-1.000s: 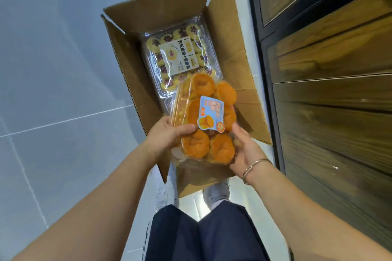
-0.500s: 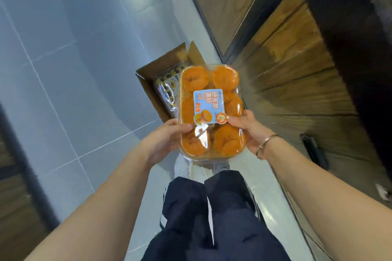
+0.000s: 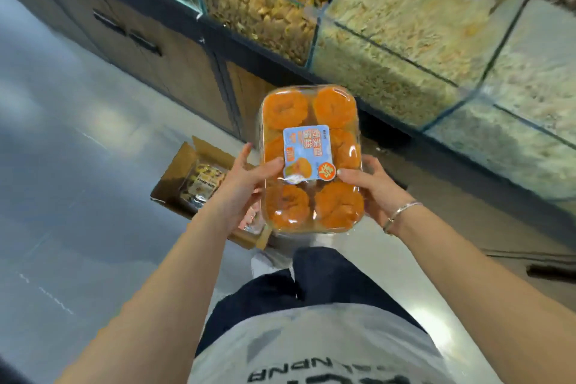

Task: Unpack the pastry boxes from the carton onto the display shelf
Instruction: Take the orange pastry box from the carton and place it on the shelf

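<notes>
**One box in hand, none seen shelved**

The clear box of orange pastries sits at the centre of the frame, held in the air with its blue label up. The left hand grips its left edge, thumb pressed on the lid and fingers along the side; the right hand grips the right edge likewise, thumb on the lid beside the label.

The carton lies open on the floor at centre left, beyond the left hand; at least one more pack shows inside it, so unpacking looks unfinished.

Glass bins of loose snacks fill the upper right, above a wood cabinet. No shelved pastry box is in view, so how many are already placed cannot be told; this box is not yet set down.
</notes>
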A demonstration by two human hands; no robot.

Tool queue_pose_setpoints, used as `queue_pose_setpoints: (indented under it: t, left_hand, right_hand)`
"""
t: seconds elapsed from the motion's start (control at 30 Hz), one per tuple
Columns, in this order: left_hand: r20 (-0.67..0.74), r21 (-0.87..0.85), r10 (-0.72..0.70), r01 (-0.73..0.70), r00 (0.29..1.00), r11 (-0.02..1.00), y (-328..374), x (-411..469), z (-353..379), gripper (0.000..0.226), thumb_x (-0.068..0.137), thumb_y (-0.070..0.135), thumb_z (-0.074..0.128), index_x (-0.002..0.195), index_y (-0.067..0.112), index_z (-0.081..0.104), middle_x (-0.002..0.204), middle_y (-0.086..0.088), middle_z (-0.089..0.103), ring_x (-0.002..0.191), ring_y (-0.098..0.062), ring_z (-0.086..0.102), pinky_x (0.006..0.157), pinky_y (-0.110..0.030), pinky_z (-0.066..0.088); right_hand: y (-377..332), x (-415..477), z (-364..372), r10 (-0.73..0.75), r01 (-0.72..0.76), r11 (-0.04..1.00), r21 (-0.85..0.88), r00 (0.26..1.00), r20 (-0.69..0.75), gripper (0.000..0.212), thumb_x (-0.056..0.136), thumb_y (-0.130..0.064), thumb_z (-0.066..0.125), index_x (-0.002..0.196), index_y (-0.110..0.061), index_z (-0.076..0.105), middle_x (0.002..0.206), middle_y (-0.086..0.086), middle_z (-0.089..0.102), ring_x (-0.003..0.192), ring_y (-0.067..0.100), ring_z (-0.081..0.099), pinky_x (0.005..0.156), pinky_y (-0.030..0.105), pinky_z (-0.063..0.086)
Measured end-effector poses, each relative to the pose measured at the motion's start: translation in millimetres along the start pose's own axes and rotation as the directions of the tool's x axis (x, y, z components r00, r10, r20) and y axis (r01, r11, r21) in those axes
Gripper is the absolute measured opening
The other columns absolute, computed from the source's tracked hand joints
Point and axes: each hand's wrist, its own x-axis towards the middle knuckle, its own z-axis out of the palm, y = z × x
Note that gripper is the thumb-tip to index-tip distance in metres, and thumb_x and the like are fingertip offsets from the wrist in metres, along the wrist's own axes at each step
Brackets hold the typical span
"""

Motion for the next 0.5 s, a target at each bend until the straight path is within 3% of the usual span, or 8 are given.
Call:
queue_pose_setpoints:
  t: [0.07, 0.23, 0.33, 0.43, 0.5]
  left_hand:
    - [0.093, 0.089, 0.040, -0.048, 0.995, 0.995, 12.8, -5.0, 34.1, 0.103, 0.060, 0.038, 0.076, 0.145, 0.038, 0.019, 0.130, -0.003, 0.057, 0.104, -0.024, 0.064, 0.094, -0.048, 0.050]
    - [0.178, 0.213, 0.129, -0.166, 0.975, 0.963, 41.6, -11.8, 130.5, 0.106, 0.053, 0.049, 0.085, 0.142, 0.041, 0.027, 0.133, -0.003, 0.056, 0.115, -0.029, 0.059, 0.101, -0.053, 0.045]
    - [0.232, 0.195, 0.174, -0.221, 0.957, 0.956, 53.5, -15.1, 187.2, 0.113, 0.044, 0.049, 0.085, 0.142, 0.036, 0.029, 0.126, -0.004, 0.062, 0.110, -0.028, 0.063, 0.099, -0.053, 0.046]
    - [0.242, 0.108, 0.204, -0.236, 0.949, 0.966, 61.8, -11.7, 248.0, 0.103, 0.056, 0.036, 0.083, 0.144, 0.027, 0.029, 0.127, -0.009, 0.062, 0.100, -0.024, 0.067, 0.092, -0.048, 0.052]
    - [0.263, 0.122, 0.203, -0.241, 0.943, 0.963, 65.4, -7.6, 293.9, 0.093, 0.067, 0.035, 0.079, 0.145, 0.027, 0.028, 0.131, -0.008, 0.058, 0.105, -0.023, 0.065, 0.094, -0.047, 0.051]
  right_hand:
    - [-6.6, -28.1, -28.2, -0.072, 0.075, 0.996, 0.047, 0.995, -0.067, 0.086, 0.056, -0.036, 0.081, 0.126, -0.026, 0.033, 0.122, 0.004, 0.057, 0.106, 0.029, 0.062, 0.089, 0.050, 0.053]
    - [-27.1, -85.5, -103.8, -0.231, 0.260, 0.958, 0.119, 0.948, -0.218, 0.076, 0.056, -0.033, 0.074, 0.124, -0.021, 0.040, 0.105, 0.003, 0.064, 0.086, 0.020, 0.067, 0.065, 0.031, 0.054]
    - [-39.2, -103.2, -145.9, -0.281, 0.334, 0.927, 0.168, 0.919, -0.277, 0.080, 0.056, -0.029, 0.076, 0.127, -0.016, 0.041, 0.109, 0.008, 0.066, 0.085, 0.021, 0.068, 0.069, 0.033, 0.054]
    - [-54.7, -119.0, -192.5, -0.296, 0.389, 0.893, 0.226, 0.886, -0.358, 0.079, 0.055, -0.022, 0.082, 0.124, -0.011, 0.045, 0.102, 0.011, 0.067, 0.070, 0.017, 0.071, 0.062, 0.030, 0.055]
    - [-64.9, -130.5, -230.0, -0.298, 0.422, 0.871, 0.250, 0.860, -0.414, 0.066, 0.065, -0.025, 0.079, 0.122, -0.010, 0.047, 0.100, 0.011, 0.068, 0.067, 0.016, 0.072, 0.055, 0.028, 0.056]
